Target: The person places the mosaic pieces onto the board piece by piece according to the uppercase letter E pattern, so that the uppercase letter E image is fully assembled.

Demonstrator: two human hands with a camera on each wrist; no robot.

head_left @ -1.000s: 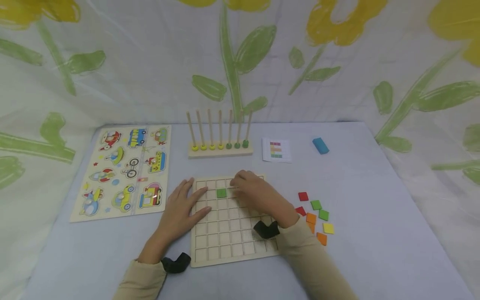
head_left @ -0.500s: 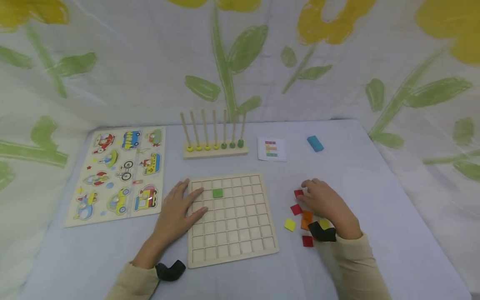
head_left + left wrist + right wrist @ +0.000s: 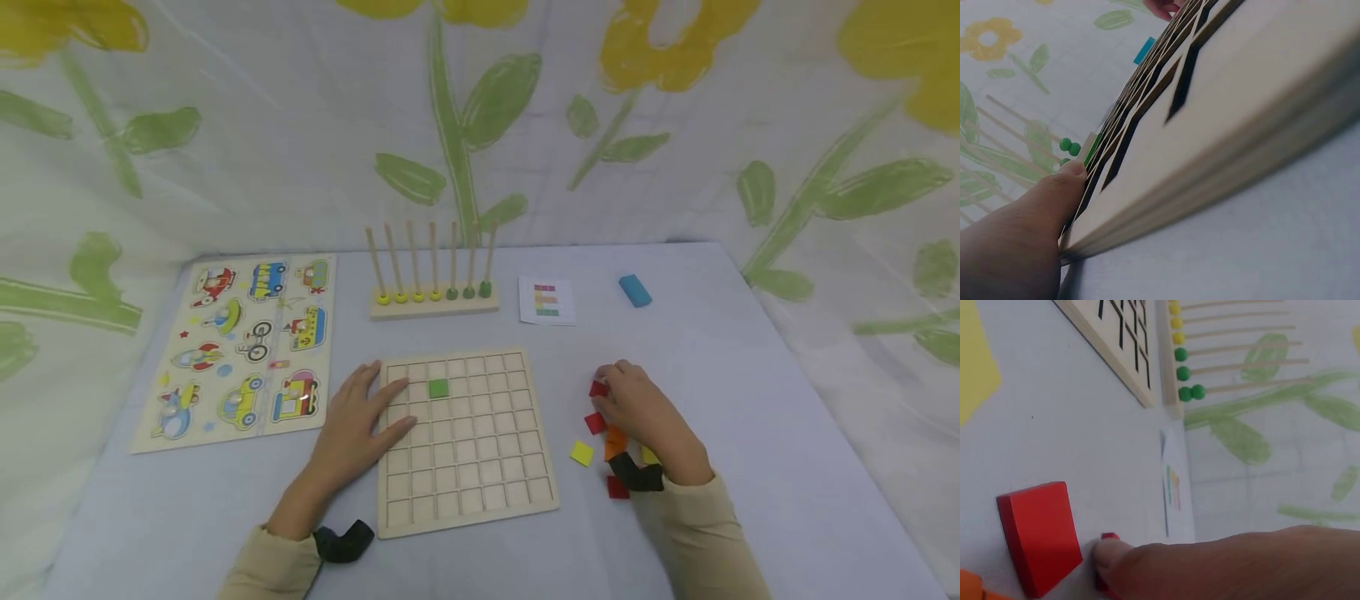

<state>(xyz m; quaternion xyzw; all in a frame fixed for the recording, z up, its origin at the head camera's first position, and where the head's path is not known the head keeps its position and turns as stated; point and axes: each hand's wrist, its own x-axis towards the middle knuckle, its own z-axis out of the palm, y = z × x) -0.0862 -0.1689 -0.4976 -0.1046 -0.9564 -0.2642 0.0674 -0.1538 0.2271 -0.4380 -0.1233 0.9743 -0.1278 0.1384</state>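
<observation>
My left hand point(image 3: 356, 429) rests on the left edge of a wooden grid board point(image 3: 457, 450), its fingers spread and thumb lying on the board. A green square tile point(image 3: 438, 388) sits in a cell near the board's top. To the right of the board, my right hand point(image 3: 648, 417) pinches a red tile point(image 3: 597, 389) between thumb and fingertips, low over the table. In the right wrist view, the thumb point(image 3: 1113, 553) touches that tile's edge. Another red tile point(image 3: 1041, 534) lies just beside it. Orange tiles point(image 3: 615, 442) are partly under the hand.
A yellow tile point(image 3: 581, 453) and a further red tile point(image 3: 618, 487) lie nearby. Behind the board stand a peg rack with beads point(image 3: 435, 307), a printed pattern card point(image 3: 547, 302) and a blue block point(image 3: 635, 290). A vehicle puzzle board point(image 3: 236, 350) lies at left.
My right hand has left the board and moved right to the loose tiles, where its fingers have closed about a red tile. The left hand has stayed on the board.
</observation>
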